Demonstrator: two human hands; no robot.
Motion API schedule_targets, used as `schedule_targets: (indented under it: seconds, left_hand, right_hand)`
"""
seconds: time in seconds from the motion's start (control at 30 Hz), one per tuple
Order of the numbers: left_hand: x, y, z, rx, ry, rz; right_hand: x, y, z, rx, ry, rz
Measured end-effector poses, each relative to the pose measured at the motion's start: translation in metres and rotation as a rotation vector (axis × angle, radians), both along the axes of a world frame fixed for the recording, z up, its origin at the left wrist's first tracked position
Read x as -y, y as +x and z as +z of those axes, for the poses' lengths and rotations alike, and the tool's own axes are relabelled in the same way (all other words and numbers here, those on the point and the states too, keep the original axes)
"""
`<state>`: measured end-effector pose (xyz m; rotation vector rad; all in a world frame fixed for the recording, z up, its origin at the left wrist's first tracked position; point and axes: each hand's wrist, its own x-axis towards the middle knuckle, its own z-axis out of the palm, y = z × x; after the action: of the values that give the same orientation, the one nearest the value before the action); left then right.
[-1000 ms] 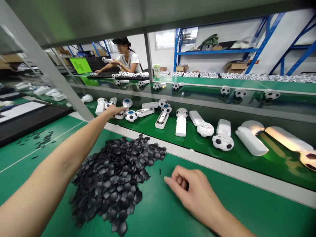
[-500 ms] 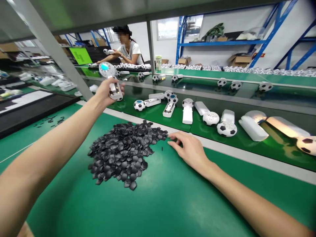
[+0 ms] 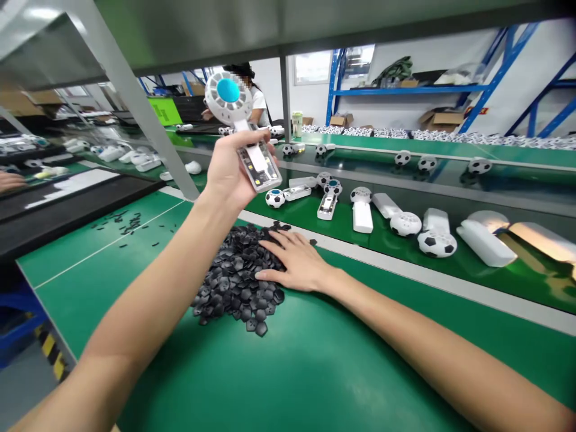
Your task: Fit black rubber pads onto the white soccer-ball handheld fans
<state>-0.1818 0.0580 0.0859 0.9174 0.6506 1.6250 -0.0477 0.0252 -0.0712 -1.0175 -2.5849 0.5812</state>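
Raised over the bench, my left hand (image 3: 228,167) is closed around the handle of a white handheld fan (image 3: 228,99). The fan has a round slotted head with a blue centre, and its handle is uncovered, with the inner parts showing. My right hand (image 3: 300,261) lies palm down with fingers spread on the right side of a pile of small black pentagon pieces (image 3: 234,285). It covers part of the pile; whether a piece sits under the fingertips is hidden.
Beyond the bench's pale edge strip, a green conveyor (image 3: 306,231) carries several football-patterned fans (image 3: 362,210). A grey post (image 3: 135,102) rises at left beside a black tray (image 3: 90,195). Black scraps (image 3: 130,223) lie near it. A co-worker (image 3: 257,99) is across the line.
My left hand has brought the fan closer and to the right in view. My right hand has moved left onto the black pieces, its fingers now spread. The view has shifted left.
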Motion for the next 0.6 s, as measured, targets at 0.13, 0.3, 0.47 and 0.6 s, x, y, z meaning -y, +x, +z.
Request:
schedule_targets:
  seconds: [0.13,0.3,0.47,0.6]
  left_hand:
    - [0.019,0.019,0.016,0.030,0.023,-0.081]
    - [0.029,0.029,0.026,-0.041,0.095,-0.058]
    - [0.034,0.035,0.025,-0.163,0.111,-0.094]
    - [0.032,0.037,0.023,-0.186,0.034,-0.185]
  right_hand:
    - [0.028,0.010,-0.011,0.004,0.108,-0.014]
    - [0.058,0.059,-0.010,-0.005,0.121,-0.009]
    - [0.095,0.098,0.001,0.139,0.108,-0.027]
    - [0.128,0.105,0.011,0.265,0.044,-0.053]
